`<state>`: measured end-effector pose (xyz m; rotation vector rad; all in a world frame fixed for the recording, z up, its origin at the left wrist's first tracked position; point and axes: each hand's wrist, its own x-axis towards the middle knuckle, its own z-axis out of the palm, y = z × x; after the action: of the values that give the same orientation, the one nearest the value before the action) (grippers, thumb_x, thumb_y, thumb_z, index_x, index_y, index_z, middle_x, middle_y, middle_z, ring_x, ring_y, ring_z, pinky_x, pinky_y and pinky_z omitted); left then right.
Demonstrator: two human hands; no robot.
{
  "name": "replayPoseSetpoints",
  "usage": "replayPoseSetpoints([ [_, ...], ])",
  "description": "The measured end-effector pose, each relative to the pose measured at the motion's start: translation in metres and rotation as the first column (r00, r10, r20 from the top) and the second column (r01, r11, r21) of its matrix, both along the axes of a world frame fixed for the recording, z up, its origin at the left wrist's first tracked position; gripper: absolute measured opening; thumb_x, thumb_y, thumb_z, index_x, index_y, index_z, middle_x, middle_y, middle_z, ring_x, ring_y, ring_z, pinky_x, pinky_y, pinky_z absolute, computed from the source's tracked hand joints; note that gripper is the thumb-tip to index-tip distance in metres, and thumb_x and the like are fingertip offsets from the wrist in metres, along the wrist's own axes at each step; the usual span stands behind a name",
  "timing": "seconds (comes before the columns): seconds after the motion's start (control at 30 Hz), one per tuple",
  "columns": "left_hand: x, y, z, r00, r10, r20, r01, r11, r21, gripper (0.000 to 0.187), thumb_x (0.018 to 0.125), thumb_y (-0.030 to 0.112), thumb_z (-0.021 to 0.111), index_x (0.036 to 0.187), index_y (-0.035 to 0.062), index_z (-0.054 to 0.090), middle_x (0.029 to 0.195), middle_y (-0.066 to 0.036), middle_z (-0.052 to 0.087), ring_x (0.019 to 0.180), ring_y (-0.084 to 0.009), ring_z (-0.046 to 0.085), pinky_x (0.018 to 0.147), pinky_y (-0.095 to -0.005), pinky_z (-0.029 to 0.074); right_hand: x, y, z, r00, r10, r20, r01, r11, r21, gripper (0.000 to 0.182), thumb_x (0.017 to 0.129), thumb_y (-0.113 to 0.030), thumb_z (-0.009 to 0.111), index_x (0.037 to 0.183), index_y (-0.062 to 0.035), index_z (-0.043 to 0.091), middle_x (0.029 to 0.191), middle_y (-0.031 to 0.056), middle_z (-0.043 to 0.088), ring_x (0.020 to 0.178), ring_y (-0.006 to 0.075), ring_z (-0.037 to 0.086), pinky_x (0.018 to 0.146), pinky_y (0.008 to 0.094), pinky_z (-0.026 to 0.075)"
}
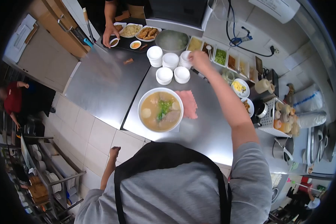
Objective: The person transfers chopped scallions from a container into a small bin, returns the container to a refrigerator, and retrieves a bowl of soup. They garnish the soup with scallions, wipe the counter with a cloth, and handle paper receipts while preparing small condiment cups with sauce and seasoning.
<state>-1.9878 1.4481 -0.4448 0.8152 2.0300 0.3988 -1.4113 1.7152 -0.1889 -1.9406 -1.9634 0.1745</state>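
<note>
My right hand (pixel 200 61) is stretched out over the right edge of a stack of small white dishes (pixel 185 59). Its fingers are curled down, and whatever they may hold is hidden. Beside it stand more white dish stacks (pixel 170 60). Down at my side, over the floor, my left hand (pixel 115 151) is loosely closed with nothing visible in it. Nearer to me on the steel counter sits a white bowl of soup (pixel 160 109) with chopped greens and meat. A pink cloth (pixel 187 104) lies against its right side.
Ingredient trays (pixel 220 57) line the back, next to a steaming pot (pixel 171 40). Another person's hand (pixel 110 34) touches a sauce dish (pixel 114 42) on a dark tray with fried food (pixel 148 33). A bottle basket (pixel 267 119) stands right. A person in red (pixel 11 98) is far left.
</note>
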Motion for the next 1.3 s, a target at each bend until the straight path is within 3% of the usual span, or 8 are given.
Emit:
replayPoseSetpoints([
  [0.33, 0.026, -0.003, 0.011, 0.999, 0.029, 0.039, -0.03, 0.999, 0.016, 0.024, 0.072, 0.02, 0.068, 0.083, -0.0001, 0.064, 0.064, -0.005, 0.06, 0.047, -0.0095, 0.047, 0.042, -0.0256, 0.036, 0.056, 0.117, -0.035, 0.987, -0.138, 0.083, 0.14, 0.99, -0.014, 0.033, 0.077, -0.019, 0.052, 0.101, 0.0033, 0.055, 0.105, 0.0217, 0.057, 0.096, 0.0327, 0.057, 0.081, 0.0401, 0.047],
  [0.47, 0.035, -0.004, 0.023, 1.0, -0.005, 0.021, 0.006, 0.998, -0.058, 0.024, 0.073, 0.02, 0.068, 0.085, 0.0, 0.064, 0.071, -0.006, 0.062, 0.053, -0.0101, 0.05, 0.047, -0.0253, 0.039, 0.058, 0.129, -0.065, 0.983, -0.159, -0.091, 0.172, 0.97, 0.173, 0.032, 0.078, -0.017, 0.052, 0.101, 0.0037, 0.054, 0.108, 0.0201, 0.054, 0.1, 0.0308, 0.055, 0.08, 0.0402, 0.047],
  [0.6, 0.029, -0.008, 0.019, 0.999, -0.035, 0.007, 0.036, 0.997, -0.075, 0.023, 0.073, 0.02, 0.068, 0.086, 0.0007, 0.064, 0.072, -0.007, 0.063, 0.055, -0.0108, 0.052, 0.049, -0.0258, 0.041, 0.061, 0.111, -0.029, 0.975, -0.22, -0.032, 0.222, 0.972, 0.074, 0.023, 0.075, -0.016, 0.053, 0.093, -0.0042, 0.061, 0.104, 0.0168, 0.055, 0.097, 0.0302, 0.056, 0.081, 0.0403, 0.046],
  [0.77, 0.013, -0.014, 0.009, 0.998, -0.053, -0.027, 0.052, 0.998, -0.039, 0.024, 0.072, 0.021, 0.068, 0.084, -0.0001, 0.065, 0.068, -0.006, 0.061, 0.052, -0.0112, 0.05, 0.047, -0.0269, 0.04, 0.07, 0.102, -0.003, 0.997, -0.072, 0.004, 0.071, 0.989, 0.129, 0.009, 0.068, -0.017, 0.059, 0.065, -0.0177, 0.066, 0.092, 0.0115, 0.056, 0.09, 0.0297, 0.056, 0.084, 0.0368, 0.044],
  [0.97, 0.019, -0.009, 0.003, 0.997, -0.078, -0.004, 0.078, 0.995, -0.063, 0.025, 0.071, 0.025, 0.067, 0.079, 0.0013, 0.065, 0.056, -0.003, 0.055, 0.048, -0.0107, 0.047, 0.046, -0.0277, 0.038, 0.077, 0.095, 0.002, 0.969, 0.076, -0.235, -0.046, 0.99, 0.133, 0.015, 0.065, -0.023, 0.065, 0.073, -0.0097, 0.067, 0.079, 0.0135, 0.063, 0.076, 0.0301, 0.06, 0.07, 0.0351, 0.047],
  [1.07, 0.008, 0.0, -0.026, 0.973, -0.227, -0.028, 0.224, 0.971, -0.079, 0.025, 0.072, 0.029, 0.064, 0.077, 0.0046, 0.065, 0.052, -0.003, 0.053, 0.046, -0.0134, 0.046, 0.048, -0.0297, 0.039, 0.036, 0.045, 0.028, 0.829, 0.123, -0.545, -0.173, 0.984, -0.041, 0.024, 0.068, -0.024, 0.07, 0.077, -0.0014, 0.066, 0.071, 0.0102, 0.063, 0.066, 0.0184, 0.059, 0.063, 0.029, 0.046],
  [1.17, 0.015, 0.012, -0.031, 0.967, -0.25, -0.042, 0.246, 0.966, -0.074, 0.029, 0.072, 0.03, 0.066, 0.082, 0.003, 0.065, 0.081, -0.012, 0.065, 0.077, -0.0205, 0.061, 0.069, -0.0326, 0.046, -0.019, -0.01, 0.031, 0.708, 0.359, -0.608, -0.457, 0.889, -0.007, 0.016, 0.071, -0.014, 0.069, 0.076, -0.0002, 0.065, 0.074, 0.0054, 0.059, 0.069, 0.0136, 0.055, 0.063, 0.0264, 0.044],
  [1.3, 0.037, 0.029, -0.007, 0.973, -0.229, -0.008, 0.228, 0.972, -0.062, 0.031, 0.073, 0.029, 0.067, 0.09, 0.0023, 0.066, 0.088, -0.012, 0.066, 0.084, -0.022, 0.061, 0.075, -0.0328, 0.046, -0.087, -0.066, 0.011, 0.744, 0.44, -0.502, -0.608, 0.758, -0.237, 0.013, 0.069, -0.013, 0.068, 0.076, -0.002, 0.065, 0.077, 0.0058, 0.054, 0.075, 0.0166, 0.054, 0.067, 0.0282, 0.043],
])
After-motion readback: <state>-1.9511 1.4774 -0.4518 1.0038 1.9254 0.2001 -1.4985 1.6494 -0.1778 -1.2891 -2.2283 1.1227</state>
